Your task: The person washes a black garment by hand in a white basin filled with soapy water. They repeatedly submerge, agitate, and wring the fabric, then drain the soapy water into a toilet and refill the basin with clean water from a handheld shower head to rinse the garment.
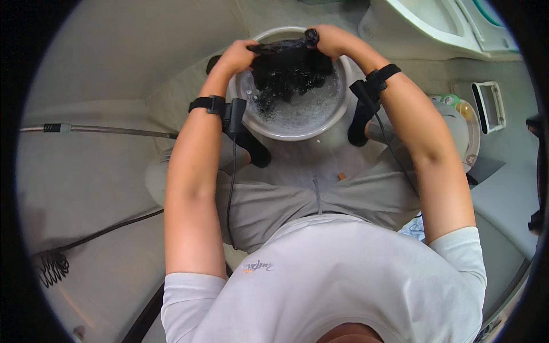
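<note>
A wet black cloth (291, 71), perhaps a garment, is stretched between my hands over a round white basin (293, 136). Its lower part hangs into the sudsy water (309, 111). My left hand (239, 56) grips one upper corner at the basin's left rim. At the far right rim, my right hand (329, 41) is closed on the other corner, where the cloth bunches into a small knot-like lump. The fingertips of both hands are partly hidden by the cloth and the angle.
The basin stands on the floor between my feet, in dark footwear. A white toilet-like fixture (434, 28) is at the far right. Beside my right knee are a tub with bottles (466, 111) and a white-framed holder (489, 107). A metal hose (114, 131) runs along the left.
</note>
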The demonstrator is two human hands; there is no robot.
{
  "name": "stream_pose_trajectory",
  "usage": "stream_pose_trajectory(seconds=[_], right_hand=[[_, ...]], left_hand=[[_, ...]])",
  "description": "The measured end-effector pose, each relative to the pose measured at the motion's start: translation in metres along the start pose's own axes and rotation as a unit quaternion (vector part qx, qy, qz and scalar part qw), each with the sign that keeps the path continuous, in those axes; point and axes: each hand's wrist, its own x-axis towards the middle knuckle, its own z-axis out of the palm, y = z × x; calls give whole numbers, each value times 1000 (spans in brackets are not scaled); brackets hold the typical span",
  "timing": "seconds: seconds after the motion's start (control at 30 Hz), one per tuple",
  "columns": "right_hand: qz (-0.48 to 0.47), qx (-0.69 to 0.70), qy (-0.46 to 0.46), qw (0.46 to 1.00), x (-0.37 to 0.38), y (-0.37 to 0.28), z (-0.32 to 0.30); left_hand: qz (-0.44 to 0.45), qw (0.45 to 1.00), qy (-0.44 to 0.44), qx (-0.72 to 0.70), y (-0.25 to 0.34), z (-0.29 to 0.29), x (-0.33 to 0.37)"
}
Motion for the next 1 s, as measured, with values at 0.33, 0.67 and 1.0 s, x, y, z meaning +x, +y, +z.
stream_pose_trajectory(seconds=[0.33, 0.67, 1.0], right_hand=[[-176, -10, 239, 955, -87, -106, -159], [-222, 107, 279, 928, -158, -180, -232], [-211, -10, 271, 939, -74, -100, -141]], left_hand=[[249, 950, 177, -71, 149, -100, -120], [358, 899, 225, -117, 247, -138, -219], [245, 944, 219, -29, 120, -99, -110]])
